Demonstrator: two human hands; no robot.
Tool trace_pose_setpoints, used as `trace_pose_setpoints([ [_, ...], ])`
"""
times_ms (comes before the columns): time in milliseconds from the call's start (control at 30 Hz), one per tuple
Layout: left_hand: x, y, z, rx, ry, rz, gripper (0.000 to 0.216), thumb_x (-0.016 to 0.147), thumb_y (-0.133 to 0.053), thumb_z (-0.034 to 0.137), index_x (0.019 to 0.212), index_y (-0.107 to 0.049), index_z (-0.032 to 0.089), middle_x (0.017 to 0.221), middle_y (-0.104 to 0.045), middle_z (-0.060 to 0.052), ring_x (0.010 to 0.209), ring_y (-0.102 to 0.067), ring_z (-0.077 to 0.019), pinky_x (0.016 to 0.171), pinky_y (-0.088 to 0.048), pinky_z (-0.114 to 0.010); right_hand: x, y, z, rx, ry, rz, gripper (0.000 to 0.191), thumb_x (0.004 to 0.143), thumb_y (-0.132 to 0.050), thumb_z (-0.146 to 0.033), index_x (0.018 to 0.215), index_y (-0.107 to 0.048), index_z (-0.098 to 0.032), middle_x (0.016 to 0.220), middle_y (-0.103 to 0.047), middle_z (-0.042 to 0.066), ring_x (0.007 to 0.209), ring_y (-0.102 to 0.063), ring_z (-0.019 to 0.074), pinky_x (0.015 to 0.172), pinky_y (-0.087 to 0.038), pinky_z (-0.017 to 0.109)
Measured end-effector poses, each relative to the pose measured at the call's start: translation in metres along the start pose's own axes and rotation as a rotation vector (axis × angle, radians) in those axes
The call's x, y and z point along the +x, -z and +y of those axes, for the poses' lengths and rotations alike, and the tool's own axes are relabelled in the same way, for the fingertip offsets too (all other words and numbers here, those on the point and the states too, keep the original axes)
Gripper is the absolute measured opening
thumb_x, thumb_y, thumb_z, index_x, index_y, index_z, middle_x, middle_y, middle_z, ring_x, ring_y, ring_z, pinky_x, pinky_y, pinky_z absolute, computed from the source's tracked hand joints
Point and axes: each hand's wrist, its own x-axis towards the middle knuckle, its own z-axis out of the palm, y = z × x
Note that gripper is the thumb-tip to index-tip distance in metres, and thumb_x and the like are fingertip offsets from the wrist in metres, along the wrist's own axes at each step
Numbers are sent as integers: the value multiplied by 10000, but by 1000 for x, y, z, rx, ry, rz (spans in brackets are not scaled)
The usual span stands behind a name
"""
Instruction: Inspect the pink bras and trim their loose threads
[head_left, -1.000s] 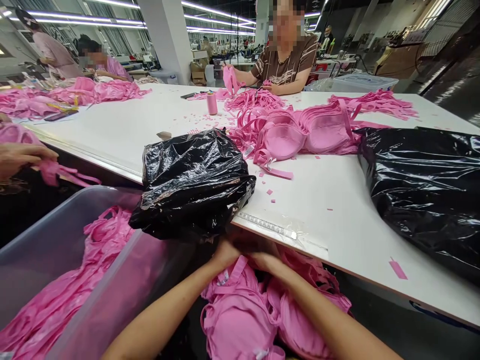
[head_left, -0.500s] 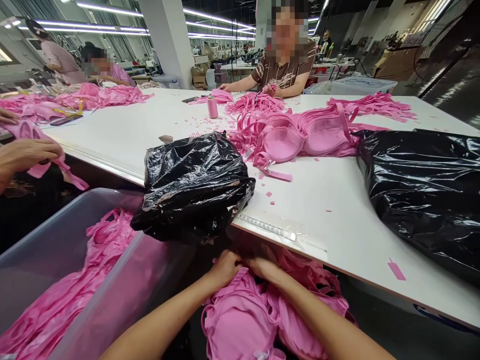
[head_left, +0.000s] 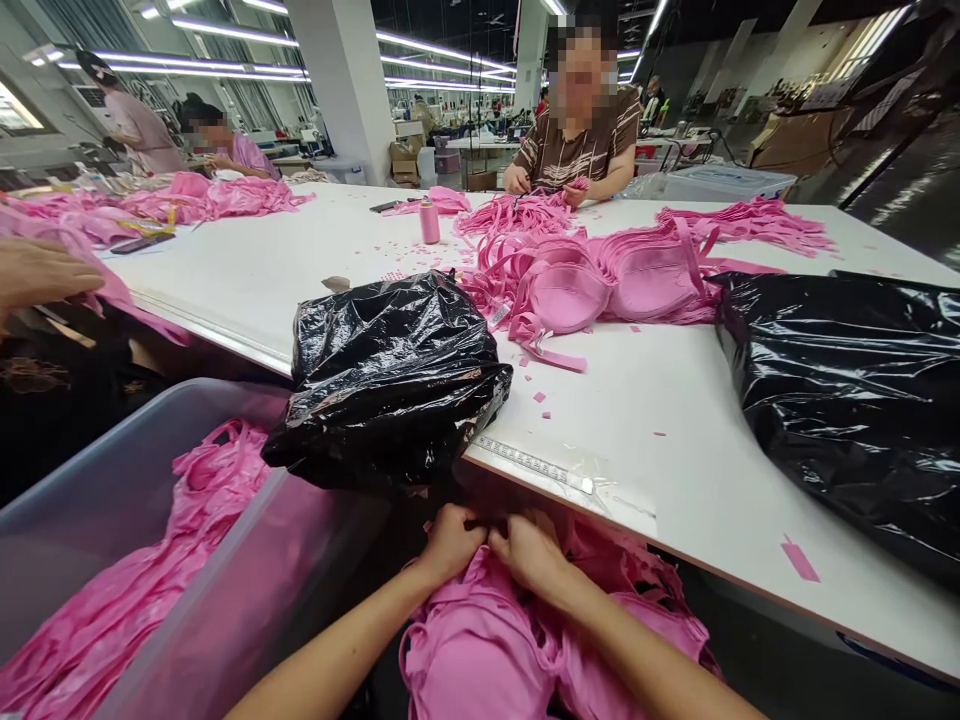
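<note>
Below the table's front edge, my left hand (head_left: 452, 543) and my right hand (head_left: 529, 550) are close together over a pile of pink bras (head_left: 480, 650). The fingers of both hands are closed at the top of the pile, pinching pink fabric of a bra between them. Exactly which part they grip is hidden by the fingers. Rounded cups and loose straps of the pile show between my forearms. Just above my hands, a shiny black plastic bag (head_left: 397, 370) hangs partly over the table's edge.
A plastic bin (head_left: 187, 590) with pink garments stands at left. The white table (head_left: 600, 400) bears stacked pink bras (head_left: 645, 275), a thread spool (head_left: 429, 222), a tape measure (head_left: 532, 463) and a second black bag (head_left: 855, 380). Across it a person handles pink straps; another person's hand (head_left: 41, 272) is at far left.
My right hand has turned, its thumb side now showing next to my left hand. The person across has brought both hands together. The hand at far left has moved up and left.
</note>
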Motion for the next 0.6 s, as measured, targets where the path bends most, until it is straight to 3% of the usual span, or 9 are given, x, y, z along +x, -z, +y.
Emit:
trace_pose_setpoints([
  [233, 2, 3, 17, -189, 38, -89, 346, 651, -509, 32, 923, -699, 127, 883, -715, -62, 802, -639, -182, 776, -498, -286, 1, 10, -1, -19, 52, 25, 239, 839, -446, -192, 929, -666, -169, 875, -711, 88, 784, -646, 205, 655, -412, 260],
  [400, 4, 9, 34, -264, 89, 14, 268, 632, -518, 48, 821, -691, 123, 819, -709, -55, 766, -638, -181, 745, -495, -277, -16, 19, -9, -33, 122, 50, 253, 897, -409, -219, 927, -658, -183, 882, -682, 80, 802, -634, 202, 685, -433, 268],
  [533, 3, 12, 40, -289, 113, 63, 170, 636, -565, 109, 761, -679, 126, 769, -703, -48, 761, -642, -188, 722, -492, -272, -51, 23, 25, -74, 207, 241, 275, 897, -414, -219, 1098, -598, -189, 1025, -640, 108, 883, -614, 204, 741, -452, 280],
  [600, 0, 13, 44, -282, 109, 93, 162, 624, -580, 119, 748, -683, 127, 768, -704, -45, 789, -641, -189, 742, -484, -263, -65, 25, 58, -130, 73, 326, 233, 880, -440, -253, 974, -635, -168, 825, -666, 106, 728, -628, 206, 653, -454, 280],
])
